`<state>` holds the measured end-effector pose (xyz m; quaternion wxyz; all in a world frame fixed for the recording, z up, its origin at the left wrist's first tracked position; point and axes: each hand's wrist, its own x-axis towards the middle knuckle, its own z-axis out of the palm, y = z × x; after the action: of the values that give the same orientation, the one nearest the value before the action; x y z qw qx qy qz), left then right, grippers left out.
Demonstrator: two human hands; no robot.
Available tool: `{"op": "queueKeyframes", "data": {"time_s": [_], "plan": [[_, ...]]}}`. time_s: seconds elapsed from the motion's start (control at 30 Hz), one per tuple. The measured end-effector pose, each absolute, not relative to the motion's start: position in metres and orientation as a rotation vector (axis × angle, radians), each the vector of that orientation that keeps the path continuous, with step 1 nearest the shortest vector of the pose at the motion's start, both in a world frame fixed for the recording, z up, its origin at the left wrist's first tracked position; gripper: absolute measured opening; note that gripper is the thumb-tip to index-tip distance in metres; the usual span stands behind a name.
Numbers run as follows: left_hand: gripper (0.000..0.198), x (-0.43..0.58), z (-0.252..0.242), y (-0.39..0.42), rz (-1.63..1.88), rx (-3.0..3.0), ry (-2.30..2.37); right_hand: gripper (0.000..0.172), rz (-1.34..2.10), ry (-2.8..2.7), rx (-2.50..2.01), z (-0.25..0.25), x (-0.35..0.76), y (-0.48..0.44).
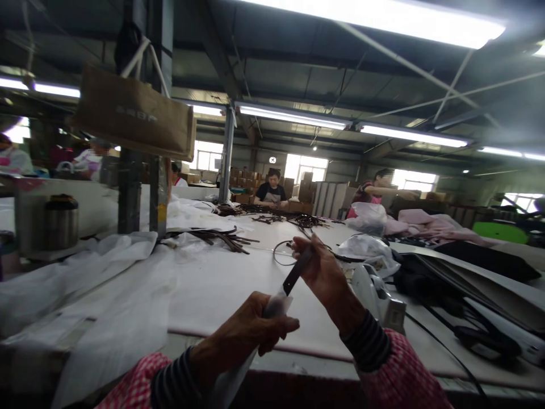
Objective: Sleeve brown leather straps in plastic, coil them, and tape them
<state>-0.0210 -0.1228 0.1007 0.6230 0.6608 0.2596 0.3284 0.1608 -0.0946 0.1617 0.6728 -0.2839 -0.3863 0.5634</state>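
Above the near edge of the white worktable (221, 284), my right hand (326, 278) is closed around a dark brown belt (296, 274) with small holes near its end. The belt slants down to the left, and its tip meets the mouth of a narrow clear plastic sleeve (276, 305). My left hand (249, 324) pinches that sleeve between thumb and fingers; the rest of it hangs below the hand. Behind my right hand, a thin strap curves in a loop (275, 254) over the table.
More dark belts (225, 238) lie in bundles across the table. Plastic sheets (123, 301) cover the left side. A white device (374, 289) stands by my right forearm, with black items (464, 318) beyond. A brown bag (136, 113) hangs from a post. Co-workers (271, 190) sit farther back.
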Motion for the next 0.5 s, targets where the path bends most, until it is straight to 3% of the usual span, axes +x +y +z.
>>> {"op": "queueKeyframes", "data": {"time_s": [0.27,0.5], "plan": [[0.054,-0.042,0.159,-0.126,0.925,1.634,0.554,0.039,1.122,-1.658,-0.582,0.189,0.119,-0.144],[0.062,-0.048,0.142,-0.121,0.754,1.653,0.647,0.052,1.413,-1.115,-0.438,0.188,0.109,-0.109]]}}
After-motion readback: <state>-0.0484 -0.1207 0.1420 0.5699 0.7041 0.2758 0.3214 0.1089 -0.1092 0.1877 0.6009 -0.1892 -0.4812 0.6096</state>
